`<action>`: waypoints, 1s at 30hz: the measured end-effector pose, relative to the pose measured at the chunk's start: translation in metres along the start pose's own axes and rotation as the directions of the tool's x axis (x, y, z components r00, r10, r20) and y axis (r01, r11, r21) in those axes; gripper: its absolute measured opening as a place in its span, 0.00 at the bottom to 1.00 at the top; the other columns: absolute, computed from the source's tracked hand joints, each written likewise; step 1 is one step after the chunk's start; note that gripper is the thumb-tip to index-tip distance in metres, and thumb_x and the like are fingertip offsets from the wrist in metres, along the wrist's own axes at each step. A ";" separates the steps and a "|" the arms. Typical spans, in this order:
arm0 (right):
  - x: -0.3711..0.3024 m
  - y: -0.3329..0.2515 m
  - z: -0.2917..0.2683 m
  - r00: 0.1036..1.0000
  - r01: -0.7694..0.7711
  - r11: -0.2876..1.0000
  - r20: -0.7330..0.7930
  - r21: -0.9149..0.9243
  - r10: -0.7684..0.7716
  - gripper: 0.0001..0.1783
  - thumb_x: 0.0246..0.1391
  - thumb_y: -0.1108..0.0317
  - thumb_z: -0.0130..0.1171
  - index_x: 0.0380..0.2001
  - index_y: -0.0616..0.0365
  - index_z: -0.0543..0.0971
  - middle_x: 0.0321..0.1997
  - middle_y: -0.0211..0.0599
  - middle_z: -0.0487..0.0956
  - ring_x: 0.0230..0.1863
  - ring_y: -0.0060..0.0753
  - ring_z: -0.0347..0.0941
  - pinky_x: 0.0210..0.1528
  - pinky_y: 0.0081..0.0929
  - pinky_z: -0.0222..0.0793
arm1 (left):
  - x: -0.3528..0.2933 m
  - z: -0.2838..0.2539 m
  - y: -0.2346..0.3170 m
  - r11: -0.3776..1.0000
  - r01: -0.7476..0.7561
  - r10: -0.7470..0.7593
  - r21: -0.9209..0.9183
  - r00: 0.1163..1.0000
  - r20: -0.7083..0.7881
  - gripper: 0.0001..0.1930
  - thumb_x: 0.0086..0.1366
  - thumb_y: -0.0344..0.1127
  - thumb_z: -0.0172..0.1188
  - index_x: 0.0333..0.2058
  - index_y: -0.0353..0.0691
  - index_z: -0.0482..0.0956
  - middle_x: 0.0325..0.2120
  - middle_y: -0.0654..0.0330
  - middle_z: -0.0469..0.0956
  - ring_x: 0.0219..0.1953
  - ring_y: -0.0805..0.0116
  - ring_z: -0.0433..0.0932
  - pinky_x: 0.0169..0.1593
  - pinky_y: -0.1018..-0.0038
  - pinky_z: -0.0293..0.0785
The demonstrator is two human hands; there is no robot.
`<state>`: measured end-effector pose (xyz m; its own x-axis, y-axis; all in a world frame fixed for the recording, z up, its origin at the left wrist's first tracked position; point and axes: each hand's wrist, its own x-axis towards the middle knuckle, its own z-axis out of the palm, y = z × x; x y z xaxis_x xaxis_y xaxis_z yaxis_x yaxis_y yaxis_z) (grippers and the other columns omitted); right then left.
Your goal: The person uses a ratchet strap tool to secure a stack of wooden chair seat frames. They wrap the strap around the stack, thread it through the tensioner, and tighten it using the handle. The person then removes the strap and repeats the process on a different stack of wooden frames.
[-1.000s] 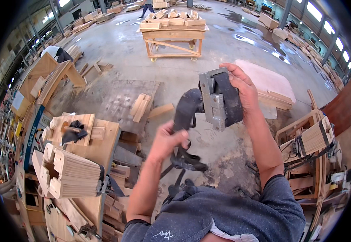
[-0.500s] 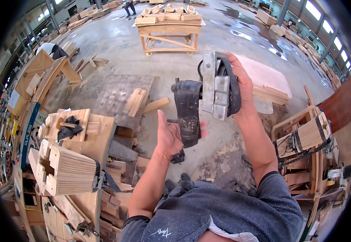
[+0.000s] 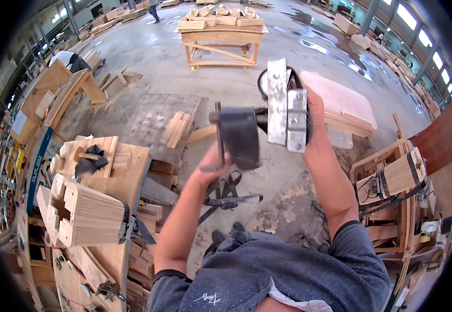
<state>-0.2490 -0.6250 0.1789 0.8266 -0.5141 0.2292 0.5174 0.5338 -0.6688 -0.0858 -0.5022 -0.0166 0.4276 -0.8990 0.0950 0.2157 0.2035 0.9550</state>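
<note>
My right hand (image 3: 314, 125) is raised in front of me, gripping a heavy metal ratchet buckle (image 3: 286, 106) with a dark coil behind it. A wide black strap (image 3: 239, 136) runs out of the buckle to the left. My left hand (image 3: 213, 169) holds that strap from below, its fingers partly hidden behind the webbing. More black strap (image 3: 226, 195) lies loose on the concrete floor beneath my hands.
A strapped bundle of wooden slats (image 3: 88, 216) lies on a wooden bench (image 3: 132, 177) at my left. Another strapped bundle (image 3: 395, 179) sits at my right. A wooden cart (image 3: 220, 39) stacked with blocks stands far ahead. A pale board (image 3: 340, 101) lies beyond my right hand.
Both hands have lifted the buckle and strap higher and closer to the camera. The buckle has turned so its flat metal side faces me.
</note>
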 end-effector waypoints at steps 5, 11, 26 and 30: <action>0.018 -0.013 -0.035 0.962 0.253 0.905 -0.009 -0.342 -0.272 0.20 0.62 0.74 0.50 0.57 0.57 0.72 0.47 0.37 0.82 0.43 0.26 0.81 0.45 0.25 0.80 | -0.046 0.036 0.049 0.721 0.493 -0.299 -0.488 0.855 0.423 0.20 0.65 0.42 0.68 0.45 0.31 0.78 0.31 0.48 0.84 0.36 0.58 0.86 0.48 0.70 0.80; 0.014 -0.029 -0.037 0.998 -0.059 0.830 -0.026 -0.555 0.053 0.19 0.61 0.71 0.55 0.55 0.57 0.74 0.45 0.33 0.83 0.42 0.20 0.81 0.42 0.22 0.79 | -0.022 -0.038 0.075 0.992 -0.051 0.057 -0.113 0.997 0.042 0.27 0.63 0.57 0.68 0.37 0.34 0.76 0.19 0.56 0.78 0.23 0.64 0.80 0.36 0.68 0.79; 0.034 -0.010 -0.028 0.945 0.306 0.710 0.109 -0.635 -0.310 0.14 0.63 0.74 0.55 0.52 0.56 0.72 0.39 0.26 0.75 0.39 0.14 0.68 0.40 0.16 0.65 | -0.053 0.004 0.055 0.747 0.409 -0.247 -0.525 0.903 0.351 0.38 0.68 0.65 0.57 0.54 0.29 0.75 0.45 0.40 0.81 0.41 0.46 0.85 0.39 0.53 0.85; 0.031 -0.023 -0.029 0.957 0.263 0.719 0.268 -0.643 -0.111 0.16 0.62 0.75 0.55 0.53 0.56 0.70 0.42 0.27 0.72 0.40 0.14 0.64 0.41 0.17 0.62 | -0.035 -0.062 0.055 0.891 0.164 -0.096 -0.423 0.979 0.178 0.36 0.67 0.66 0.58 0.50 0.32 0.77 0.36 0.50 0.84 0.31 0.56 0.85 0.34 0.64 0.84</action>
<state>-0.2418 -0.6724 0.1812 0.7930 -0.3716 0.4828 0.4470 -0.1835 -0.8755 -0.0345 -0.4358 0.0149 0.2414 -0.9690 0.0520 0.6340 0.1981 0.7475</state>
